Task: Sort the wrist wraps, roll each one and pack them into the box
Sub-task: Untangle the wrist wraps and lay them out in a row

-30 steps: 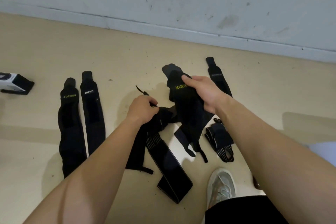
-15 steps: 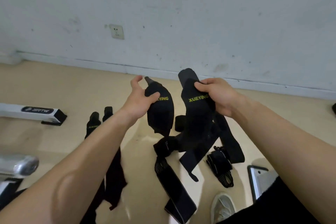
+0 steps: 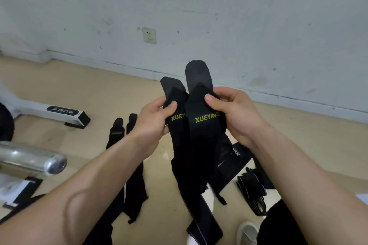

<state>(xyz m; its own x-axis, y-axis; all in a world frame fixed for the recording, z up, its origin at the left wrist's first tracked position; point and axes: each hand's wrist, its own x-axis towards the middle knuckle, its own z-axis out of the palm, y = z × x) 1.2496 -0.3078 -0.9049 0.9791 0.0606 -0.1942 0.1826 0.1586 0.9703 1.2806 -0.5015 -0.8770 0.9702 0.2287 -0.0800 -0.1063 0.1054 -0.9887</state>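
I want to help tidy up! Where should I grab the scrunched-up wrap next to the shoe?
Grip the wrap round its thick middle, reaching down from above. It lies bunched on the floor, with thin striped loops trailing toward the shoe; pulling those would probably just unravel it.

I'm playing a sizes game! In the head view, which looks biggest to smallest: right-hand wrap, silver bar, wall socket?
1. wrap in the right hand
2. silver bar
3. socket
The wrap is closest to the camera, so it may only look biggest.
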